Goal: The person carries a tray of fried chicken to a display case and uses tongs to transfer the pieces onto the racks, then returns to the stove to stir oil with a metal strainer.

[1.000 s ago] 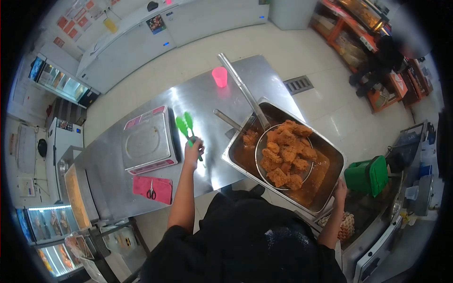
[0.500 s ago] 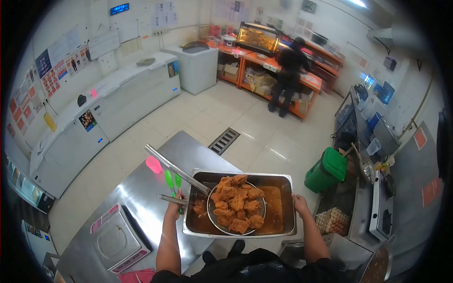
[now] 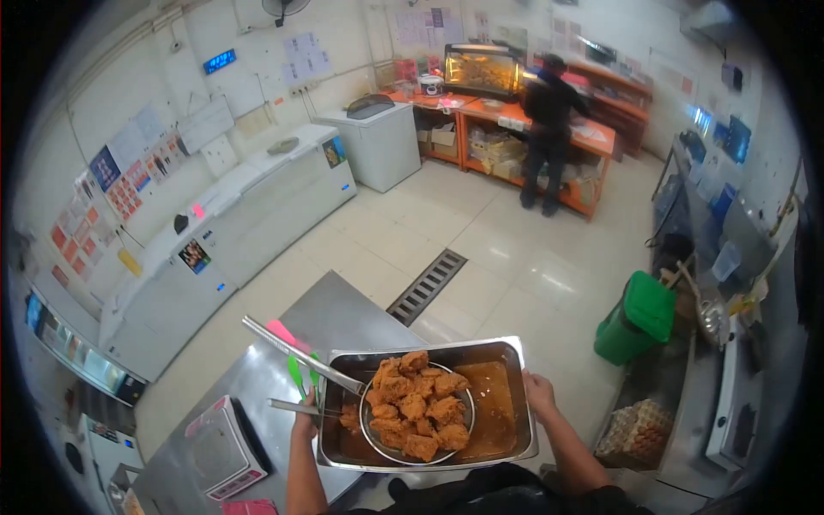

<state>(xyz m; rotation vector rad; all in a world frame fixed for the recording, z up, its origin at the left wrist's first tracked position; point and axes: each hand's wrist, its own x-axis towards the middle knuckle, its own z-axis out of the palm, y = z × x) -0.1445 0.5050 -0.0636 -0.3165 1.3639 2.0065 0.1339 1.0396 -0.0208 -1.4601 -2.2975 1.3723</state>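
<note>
A deep rectangular metal pan [image 3: 508,350] is held level between both hands, over the table's right side. A round long-handled strainer [image 3: 300,354] heaped with fried chicken pieces [image 3: 416,408] rests in it. Brown sauce or oily residue [image 3: 491,399] coats the pan's floor, and more crumbly bits lie at its left. My left hand [image 3: 305,419] is closed at the pan's left end; a second metal handle [image 3: 292,407] and green-tipped tongs [image 3: 295,371] are beside it, partly hiding the fingers. My right hand [image 3: 539,396] is wrapped round the right rim.
A steel table [image 3: 335,309] carries a scale [image 3: 225,455] and a pink item [image 3: 281,331]. A green bin [image 3: 635,319] stands at right near egg trays [image 3: 637,429]. Chest freezers [image 3: 232,223] line the left wall. A person in dark clothes [image 3: 549,112] stands at the orange counter [image 3: 489,112].
The view has tilted up and turned left, so the room appears shifted right. The pan, strainer and chicken stay held between both hands, slightly more tilted in the picture.
</note>
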